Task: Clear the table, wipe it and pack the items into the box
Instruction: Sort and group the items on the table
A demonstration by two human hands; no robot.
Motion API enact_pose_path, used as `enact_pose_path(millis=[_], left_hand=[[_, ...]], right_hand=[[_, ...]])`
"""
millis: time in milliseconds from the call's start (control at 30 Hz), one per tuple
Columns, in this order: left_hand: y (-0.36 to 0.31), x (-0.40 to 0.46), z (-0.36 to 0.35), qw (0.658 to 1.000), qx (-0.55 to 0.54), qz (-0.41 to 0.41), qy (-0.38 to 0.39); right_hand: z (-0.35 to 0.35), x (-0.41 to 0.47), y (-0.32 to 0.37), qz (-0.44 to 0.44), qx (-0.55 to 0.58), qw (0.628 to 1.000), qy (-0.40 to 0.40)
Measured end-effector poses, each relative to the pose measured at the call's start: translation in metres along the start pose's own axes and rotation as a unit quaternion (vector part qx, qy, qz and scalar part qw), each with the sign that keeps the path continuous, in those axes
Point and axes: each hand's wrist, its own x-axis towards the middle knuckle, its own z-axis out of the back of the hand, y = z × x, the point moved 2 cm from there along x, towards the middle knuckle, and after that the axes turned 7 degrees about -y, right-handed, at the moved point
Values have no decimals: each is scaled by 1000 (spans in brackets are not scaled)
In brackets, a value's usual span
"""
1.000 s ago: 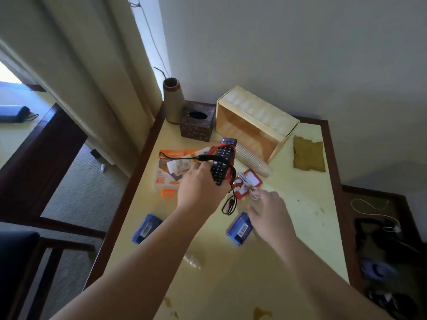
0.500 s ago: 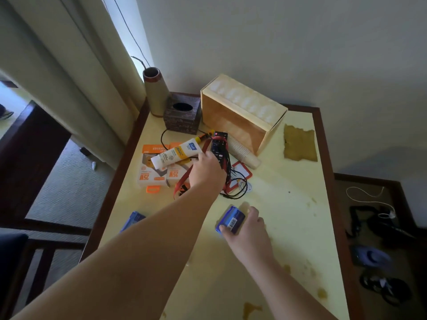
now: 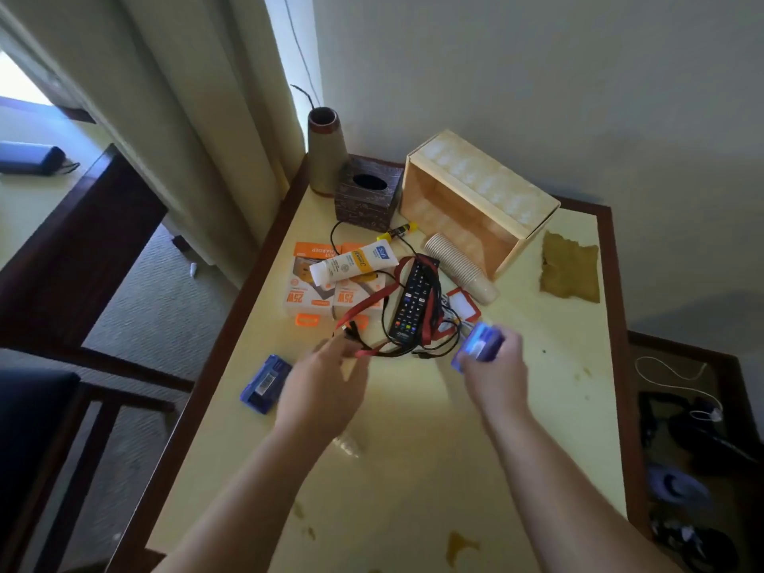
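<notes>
My right hand (image 3: 494, 372) grips a small blue box (image 3: 479, 345) and holds it just above the table (image 3: 413, 481), right of a pile. In the pile lie a black remote (image 3: 413, 301), a red lanyard (image 3: 372, 301), black cables and a red badge holder (image 3: 465, 303). My left hand (image 3: 322, 384) hovers blurred at the pile's near left edge, fingers loose beside the lanyard's end, holding nothing. A second blue box (image 3: 264, 384) lies left of it. The wooden box (image 3: 475, 192) rests on its side at the back, opening toward me.
A white tube (image 3: 351, 262) lies on orange charger boxes (image 3: 310, 293). A stack of paper cups (image 3: 459, 268) lies before the wooden box, a brown cloth (image 3: 570, 266) to its right. A tissue box (image 3: 368, 194) and vase (image 3: 326, 150) stand at the back left. Brown stains (image 3: 459, 545) mark the near tabletop.
My left hand let go of the remote and lanyard and drew back toward me. My right hand picked the blue box up off the table.
</notes>
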Motion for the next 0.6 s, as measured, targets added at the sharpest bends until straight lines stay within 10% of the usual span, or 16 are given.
enact_pose_path(millis=[367, 600], left_hand=[[114, -7, 42, 970, 207, 124, 41], [99, 24, 28, 978, 191, 52, 62]], right_hand=[[-15, 71, 42, 124, -118, 983, 71], [-3, -2, 22, 324, -202, 919, -93]])
